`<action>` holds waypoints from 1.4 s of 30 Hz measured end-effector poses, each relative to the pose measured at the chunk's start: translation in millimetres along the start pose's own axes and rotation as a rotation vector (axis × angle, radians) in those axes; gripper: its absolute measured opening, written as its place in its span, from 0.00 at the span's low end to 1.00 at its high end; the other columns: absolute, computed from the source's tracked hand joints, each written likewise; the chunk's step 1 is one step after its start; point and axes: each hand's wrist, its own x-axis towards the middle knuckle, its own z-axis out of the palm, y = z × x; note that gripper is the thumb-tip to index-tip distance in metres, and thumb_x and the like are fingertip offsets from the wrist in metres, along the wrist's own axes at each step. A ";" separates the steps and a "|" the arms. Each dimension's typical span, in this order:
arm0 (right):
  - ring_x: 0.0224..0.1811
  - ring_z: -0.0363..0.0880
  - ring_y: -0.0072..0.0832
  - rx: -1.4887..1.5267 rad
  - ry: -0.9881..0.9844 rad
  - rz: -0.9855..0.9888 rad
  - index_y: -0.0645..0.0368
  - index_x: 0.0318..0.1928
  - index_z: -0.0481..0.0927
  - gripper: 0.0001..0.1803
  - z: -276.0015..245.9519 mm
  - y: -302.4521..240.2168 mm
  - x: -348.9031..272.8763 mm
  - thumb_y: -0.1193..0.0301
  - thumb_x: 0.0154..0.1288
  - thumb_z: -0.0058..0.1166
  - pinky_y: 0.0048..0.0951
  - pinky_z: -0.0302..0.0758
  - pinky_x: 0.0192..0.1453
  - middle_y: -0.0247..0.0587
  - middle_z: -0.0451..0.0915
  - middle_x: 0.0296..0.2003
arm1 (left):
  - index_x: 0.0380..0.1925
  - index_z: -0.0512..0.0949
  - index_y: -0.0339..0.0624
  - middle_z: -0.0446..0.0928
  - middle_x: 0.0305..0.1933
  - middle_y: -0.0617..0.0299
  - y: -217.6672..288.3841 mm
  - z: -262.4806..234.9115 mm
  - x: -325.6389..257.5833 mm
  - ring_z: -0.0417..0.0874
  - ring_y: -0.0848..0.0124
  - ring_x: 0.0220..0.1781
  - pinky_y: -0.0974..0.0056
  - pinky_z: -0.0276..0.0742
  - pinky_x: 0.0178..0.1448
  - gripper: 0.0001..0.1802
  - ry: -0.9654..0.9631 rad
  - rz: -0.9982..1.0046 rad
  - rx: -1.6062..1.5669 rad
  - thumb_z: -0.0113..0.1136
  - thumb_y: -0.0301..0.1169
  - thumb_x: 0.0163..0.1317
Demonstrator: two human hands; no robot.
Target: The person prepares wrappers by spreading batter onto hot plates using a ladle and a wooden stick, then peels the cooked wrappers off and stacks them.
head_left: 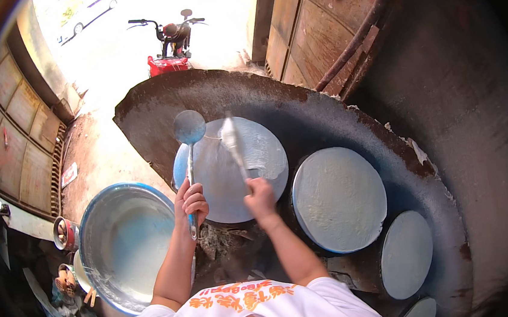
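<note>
Your left hand (pixel 191 203) has its fingers wrapped around the handle of a long ladle (pixel 190 128), holding it upright so its round, blue-grey bowl sits over the far left edge of the nearest round griddle (pixel 217 189). The fingers of your right hand (pixel 262 201) are clamped together on the handle of a pale spreading tool (pixel 233 142), whose whitish head is blurred and lies over the far part of that same griddle; you cannot tell from this view whether the head touches the surface. White batter (pixel 265 151) lies in wet ridges on the griddle's right part, just beside the tool. To the right, a second griddle (pixel 340 199) carries a pale round layer, with a third griddle (pixel 406 255) beyond it and part of a fourth griddle (pixel 418 313) near the lower edge. All stand inside a dark, curved stove surround (pixel 322 113). By your left forearm is a large blue basin (pixel 90 239) holding whitish liquid (pixel 135 247). Past the surround, a red vehicle with handlebars (pixel 168 63) stands in the bright doorway.
</note>
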 end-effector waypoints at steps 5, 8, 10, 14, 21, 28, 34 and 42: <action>0.44 0.75 0.44 -0.086 -0.087 -0.091 0.58 0.42 0.82 0.21 -40.9 2.0 8.7 0.78 0.42 0.52 0.36 0.73 0.52 0.40 0.80 0.39 | 0.16 0.59 0.46 0.56 0.11 0.70 -30.0 -0.3 -5.5 0.63 0.78 0.09 0.73 0.65 0.14 0.24 -0.001 0.194 0.054 0.40 0.42 0.73; 0.46 0.74 0.41 -0.257 -0.090 -0.135 0.57 0.43 0.81 0.21 -47.6 37.9 35.3 0.80 0.43 0.53 0.37 0.74 0.51 0.38 0.79 0.42 | 0.17 0.59 0.45 0.56 0.12 0.70 -42.1 -7.4 -4.1 0.64 0.79 0.10 0.73 0.66 0.14 0.23 -0.026 0.209 0.106 0.40 0.42 0.73; 0.47 0.73 0.40 -0.290 -0.133 -0.218 0.56 0.44 0.80 0.21 -35.1 35.5 44.3 0.80 0.44 0.55 0.37 0.76 0.50 0.37 0.77 0.44 | 0.17 0.59 0.45 0.56 0.13 0.70 -50.1 -3.0 -0.1 0.65 0.79 0.10 0.73 0.66 0.14 0.23 -0.013 0.211 0.146 0.40 0.42 0.73; 0.48 0.73 0.40 -0.150 -0.248 -0.259 0.55 0.44 0.80 0.20 3.2 2.5 41.9 0.80 0.46 0.55 0.38 0.76 0.49 0.38 0.77 0.45 | 0.18 0.59 0.46 0.56 0.13 0.71 -62.2 0.8 8.1 0.64 0.80 0.09 0.74 0.65 0.13 0.23 0.003 0.250 0.149 0.40 0.42 0.73; 0.39 0.77 0.41 -0.231 -0.124 -0.366 0.56 0.34 0.83 0.15 -67.3 69.3 81.2 0.81 0.42 0.53 0.40 0.74 0.44 0.37 0.82 0.37 | 0.38 0.68 0.48 0.57 0.16 0.70 -77.6 12.7 -6.1 0.60 0.82 0.10 0.76 0.60 0.13 0.11 0.044 0.311 0.417 0.38 0.38 0.74; 0.42 0.75 0.42 0.019 -0.347 -0.459 0.54 0.36 0.81 0.15 -9.4 31.5 81.9 0.80 0.45 0.51 0.39 0.75 0.47 0.38 0.79 0.39 | 0.36 0.71 0.45 0.59 0.20 0.69 -61.5 3.8 -24.5 0.62 0.79 0.12 0.74 0.61 0.14 0.14 0.174 0.477 0.527 0.37 0.38 0.74; 0.42 0.77 0.39 0.280 -0.689 -0.501 0.52 0.39 0.84 0.21 -93.4 45.4 58.8 0.78 0.39 0.55 0.33 0.74 0.50 0.36 0.81 0.39 | 0.67 0.55 0.75 0.58 0.21 0.68 -71.5 37.2 -57.1 0.57 0.83 0.11 0.78 0.56 0.12 0.27 0.419 0.657 1.072 0.40 0.31 0.73; 0.41 0.76 0.44 0.193 -0.574 -0.666 0.56 0.29 0.79 0.07 6.8 21.6 133.6 0.80 0.46 0.53 0.37 0.74 0.43 0.41 0.79 0.32 | 0.67 0.58 0.74 0.59 0.20 0.69 -58.6 32.4 -34.0 0.57 0.83 0.10 0.77 0.56 0.12 0.30 0.584 0.899 1.217 0.48 0.29 0.69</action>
